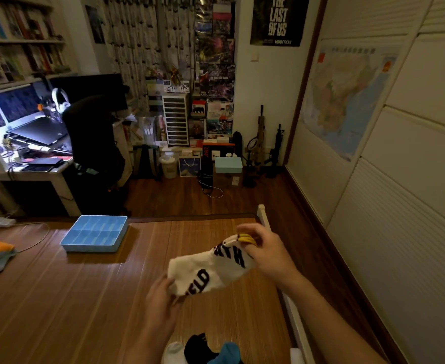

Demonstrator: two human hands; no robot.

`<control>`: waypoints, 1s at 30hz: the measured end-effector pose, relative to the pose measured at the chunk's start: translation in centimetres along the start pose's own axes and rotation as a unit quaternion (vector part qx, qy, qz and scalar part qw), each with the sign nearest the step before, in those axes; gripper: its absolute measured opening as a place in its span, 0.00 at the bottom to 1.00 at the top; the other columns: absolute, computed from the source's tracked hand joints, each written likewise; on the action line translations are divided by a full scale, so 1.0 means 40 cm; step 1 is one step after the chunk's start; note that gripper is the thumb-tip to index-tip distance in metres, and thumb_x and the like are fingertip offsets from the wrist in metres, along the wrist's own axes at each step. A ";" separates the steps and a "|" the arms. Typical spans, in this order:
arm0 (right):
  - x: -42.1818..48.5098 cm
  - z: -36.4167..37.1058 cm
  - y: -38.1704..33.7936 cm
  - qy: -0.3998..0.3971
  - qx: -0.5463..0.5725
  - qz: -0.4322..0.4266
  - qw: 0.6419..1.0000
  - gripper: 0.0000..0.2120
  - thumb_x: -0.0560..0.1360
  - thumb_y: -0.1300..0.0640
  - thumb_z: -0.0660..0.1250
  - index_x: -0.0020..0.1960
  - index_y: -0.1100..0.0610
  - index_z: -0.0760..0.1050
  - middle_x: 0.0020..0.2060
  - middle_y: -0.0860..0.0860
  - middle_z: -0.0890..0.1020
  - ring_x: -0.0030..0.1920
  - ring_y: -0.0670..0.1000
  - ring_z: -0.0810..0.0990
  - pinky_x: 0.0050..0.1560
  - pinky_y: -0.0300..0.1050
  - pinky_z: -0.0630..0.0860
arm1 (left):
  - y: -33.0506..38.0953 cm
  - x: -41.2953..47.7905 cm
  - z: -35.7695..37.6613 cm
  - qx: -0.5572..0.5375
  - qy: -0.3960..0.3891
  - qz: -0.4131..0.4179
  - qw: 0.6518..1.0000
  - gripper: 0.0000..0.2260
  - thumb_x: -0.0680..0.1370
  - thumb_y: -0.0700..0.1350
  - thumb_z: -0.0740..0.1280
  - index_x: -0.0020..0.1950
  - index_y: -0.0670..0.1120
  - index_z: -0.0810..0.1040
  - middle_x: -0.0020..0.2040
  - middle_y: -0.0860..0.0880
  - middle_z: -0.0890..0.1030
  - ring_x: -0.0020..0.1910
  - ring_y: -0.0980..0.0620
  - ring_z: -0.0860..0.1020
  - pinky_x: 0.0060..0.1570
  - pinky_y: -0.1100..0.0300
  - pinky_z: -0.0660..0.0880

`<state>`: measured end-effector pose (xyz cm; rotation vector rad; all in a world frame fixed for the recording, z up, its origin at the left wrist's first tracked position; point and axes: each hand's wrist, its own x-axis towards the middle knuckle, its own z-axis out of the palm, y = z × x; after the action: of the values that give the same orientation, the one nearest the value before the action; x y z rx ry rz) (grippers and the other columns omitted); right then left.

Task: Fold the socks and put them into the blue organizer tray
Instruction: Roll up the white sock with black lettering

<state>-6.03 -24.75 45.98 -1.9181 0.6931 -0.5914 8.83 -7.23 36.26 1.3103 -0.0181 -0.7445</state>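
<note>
White sock (211, 269) with dark lettering held in the air above bamboo mat (84, 298), stretched between both hands. Left hand (161, 303) pinches lower end, fingers curled. Right hand (266, 248) grips yellow-tipped upper end. Blue organizer tray (66, 241) sits on mat, well apart, far-left. Sock pile (203, 350) near bottom edge.
</note>
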 end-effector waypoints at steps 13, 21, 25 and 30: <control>0.060 -0.100 -0.160 -0.207 -0.123 -0.101 0.965 0.17 0.78 0.54 0.71 0.66 0.44 0.76 0.52 0.43 0.83 0.55 0.37 0.81 0.49 0.31 0.79 | 0.059 -0.030 0.133 0.304 -0.382 0.193 0.851 0.18 0.77 0.58 0.73 0.66 0.60 0.78 0.64 0.54 0.82 0.64 0.52 0.81 0.62 0.46 0.80; 0.032 -0.062 -0.071 -0.121 0.318 0.129 0.931 0.28 0.75 0.40 0.70 0.71 0.53 0.73 0.62 0.57 0.82 0.61 0.58 0.83 0.61 0.57 0.80 | 0.071 -0.079 0.143 0.133 -0.346 0.091 0.924 0.14 0.80 0.56 0.70 0.62 0.52 0.82 0.58 0.41 0.85 0.57 0.39 0.84 0.55 0.44 0.83; -0.024 -0.025 0.008 -0.247 0.370 0.283 0.850 0.36 0.77 0.28 0.59 0.71 0.54 0.76 0.66 0.61 0.79 0.67 0.63 0.78 0.69 0.59 0.73 | 0.082 -0.082 0.138 0.050 -0.358 0.014 0.932 0.12 0.82 0.48 0.69 0.65 0.48 0.81 0.61 0.37 0.83 0.58 0.36 0.83 0.52 0.47 0.82; -0.043 -0.011 0.022 -0.189 0.417 0.278 0.844 0.31 0.78 0.39 0.68 0.70 0.60 0.76 0.65 0.64 0.79 0.66 0.64 0.78 0.65 0.59 0.76 | 0.082 -0.081 0.126 0.061 -0.393 -0.081 0.914 0.13 0.80 0.48 0.72 0.65 0.47 0.82 0.61 0.37 0.83 0.57 0.39 0.84 0.52 0.51 0.82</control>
<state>-7.73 -24.17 45.19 -0.9001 0.5588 -0.0824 5.81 -9.74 41.86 1.0570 -0.6172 -1.3943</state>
